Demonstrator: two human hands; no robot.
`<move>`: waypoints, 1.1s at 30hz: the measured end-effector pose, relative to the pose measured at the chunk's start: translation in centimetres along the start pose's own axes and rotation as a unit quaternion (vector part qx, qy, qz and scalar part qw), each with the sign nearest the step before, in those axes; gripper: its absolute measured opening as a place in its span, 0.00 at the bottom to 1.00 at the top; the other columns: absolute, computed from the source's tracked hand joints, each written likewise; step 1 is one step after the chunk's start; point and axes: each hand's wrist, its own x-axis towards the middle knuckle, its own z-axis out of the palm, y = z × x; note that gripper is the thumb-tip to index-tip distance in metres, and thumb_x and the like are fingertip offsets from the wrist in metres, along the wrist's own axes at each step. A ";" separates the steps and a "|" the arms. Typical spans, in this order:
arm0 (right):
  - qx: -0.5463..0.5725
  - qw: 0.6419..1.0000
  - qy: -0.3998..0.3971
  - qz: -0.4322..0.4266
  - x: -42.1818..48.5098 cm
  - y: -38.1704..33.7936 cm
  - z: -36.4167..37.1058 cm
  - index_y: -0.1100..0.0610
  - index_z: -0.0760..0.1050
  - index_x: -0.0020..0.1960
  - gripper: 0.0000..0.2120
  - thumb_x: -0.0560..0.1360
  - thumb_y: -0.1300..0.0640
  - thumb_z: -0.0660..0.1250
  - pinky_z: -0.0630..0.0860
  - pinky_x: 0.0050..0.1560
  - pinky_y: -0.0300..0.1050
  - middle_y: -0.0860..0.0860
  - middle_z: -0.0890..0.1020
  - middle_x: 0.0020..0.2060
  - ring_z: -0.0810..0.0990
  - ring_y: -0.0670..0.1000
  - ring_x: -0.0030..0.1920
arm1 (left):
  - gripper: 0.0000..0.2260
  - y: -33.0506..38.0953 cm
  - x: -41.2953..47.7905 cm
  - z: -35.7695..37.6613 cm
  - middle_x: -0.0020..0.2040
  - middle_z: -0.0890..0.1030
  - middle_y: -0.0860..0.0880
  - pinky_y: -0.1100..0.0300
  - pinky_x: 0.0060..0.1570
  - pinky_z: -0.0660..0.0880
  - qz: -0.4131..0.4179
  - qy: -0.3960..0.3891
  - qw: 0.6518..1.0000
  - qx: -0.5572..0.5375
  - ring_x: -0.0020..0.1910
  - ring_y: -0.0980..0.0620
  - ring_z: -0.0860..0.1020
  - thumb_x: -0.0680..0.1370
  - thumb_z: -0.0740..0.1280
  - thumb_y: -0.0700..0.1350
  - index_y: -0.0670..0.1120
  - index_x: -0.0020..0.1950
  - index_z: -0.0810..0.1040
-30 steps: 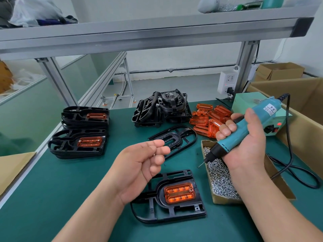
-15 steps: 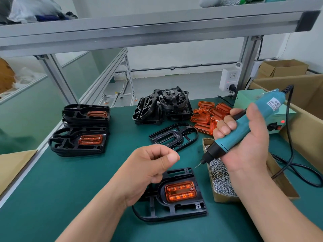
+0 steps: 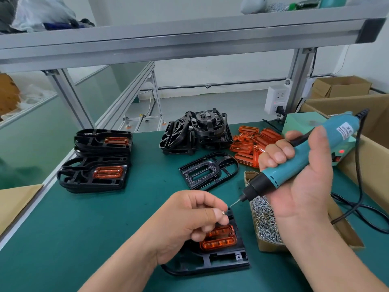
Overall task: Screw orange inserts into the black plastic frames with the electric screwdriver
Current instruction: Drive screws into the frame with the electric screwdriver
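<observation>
1. The left hand (image 3: 189, 218) has just been lowered to the black plastic frame (image 3: 221, 263) at lower centre, and the bit of the teal electric screwdriver (image 3: 294, 163) brought near: driving seems next
2. A small silver screw (image 3: 223, 212) is pinched in the left fingers (image 3: 207, 200) above the seated translucent orange insert (image 3: 221, 241); the screwdriver is gripped by the right hand (image 3: 301, 186)

Green mat (image 3: 105, 228) covers bench, aluminium shelf (image 3: 189, 36) overhead on a post (image 3: 299, 81) at right. White socket (image 3: 276, 98) on that post, black plug (image 3: 280, 110) in its lower outlet. Pale green box (image 3: 301, 123) at bench's right rear, red light (image 3: 341, 151) lit on its front. Open carton (image 3: 374, 114) against right edge, smaller carton (image 3: 341, 86) behind it. Cardboard sheet (image 3: 16, 203) at left edge. White bag (image 3: 42, 13) on shelf, top left
</observation>
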 end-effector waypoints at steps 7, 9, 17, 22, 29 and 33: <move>-0.005 1.000 0.004 0.012 -0.3 0.3 0.2 0.55 0.76 0.47 0.16 0.82 0.42 0.65 0.71 0.35 0.39 0.47 0.70 0.32 0.70 0.46 0.32 | 0.06 -0.3 0.1 0.2 0.48 0.86 0.38 0.66 0.28 0.67 -0.006 -0.008 1.000 -0.019 0.32 0.55 0.71 0.78 0.72 0.36 0.39 0.55 0.84; -0.008 1.000 0.003 0.018 -0.4 0.6 0.2 0.55 0.76 0.47 0.16 0.83 0.43 0.65 0.71 0.35 0.40 0.47 0.70 0.32 0.70 0.46 0.32 | 0.08 -0.3 0.0 0.1 0.48 0.85 0.38 0.66 0.28 0.67 -0.004 -0.010 1.000 -0.023 0.32 0.55 0.71 0.77 0.73 0.37 0.40 0.55 0.84; -0.010 1.000 0.004 0.016 -0.4 0.6 0.1 0.55 0.77 0.46 0.16 0.83 0.43 0.65 0.71 0.35 0.40 0.47 0.70 0.33 0.70 0.46 0.32 | 0.05 0.0 0.0 0.1 0.49 0.86 0.39 0.66 0.28 0.66 -0.004 -0.009 1.000 -0.015 0.32 0.55 0.71 0.81 0.71 0.34 0.39 0.56 0.83; -0.015 1.000 0.003 0.017 -0.3 0.7 0.2 0.55 0.76 0.46 0.16 0.83 0.43 0.64 0.71 0.35 0.40 0.47 0.70 0.33 0.70 0.46 0.32 | 0.05 0.0 -0.1 0.3 0.48 0.86 0.39 0.66 0.28 0.66 -0.003 -0.009 1.000 -0.010 0.32 0.55 0.71 0.81 0.70 0.34 0.40 0.55 0.83; -0.030 0.999 -0.001 0.012 -0.4 0.7 0.3 0.55 0.75 0.47 0.16 0.84 0.42 0.63 0.71 0.34 0.40 0.47 0.71 0.32 0.70 0.46 0.31 | 0.05 0.2 -0.1 0.4 0.48 0.86 0.38 0.65 0.28 0.65 0.004 0.001 1.000 0.005 0.31 0.55 0.71 0.79 0.71 0.33 0.40 0.53 0.85; -0.038 0.999 0.003 0.016 -0.5 0.9 0.2 0.54 0.76 0.47 0.16 0.84 0.41 0.64 0.72 0.35 0.39 0.47 0.71 0.32 0.70 0.46 0.32 | 0.06 0.2 -0.2 0.4 0.47 0.87 0.37 0.65 0.29 0.64 0.018 0.020 0.999 0.023 0.31 0.55 0.70 0.78 0.73 0.33 0.42 0.50 0.86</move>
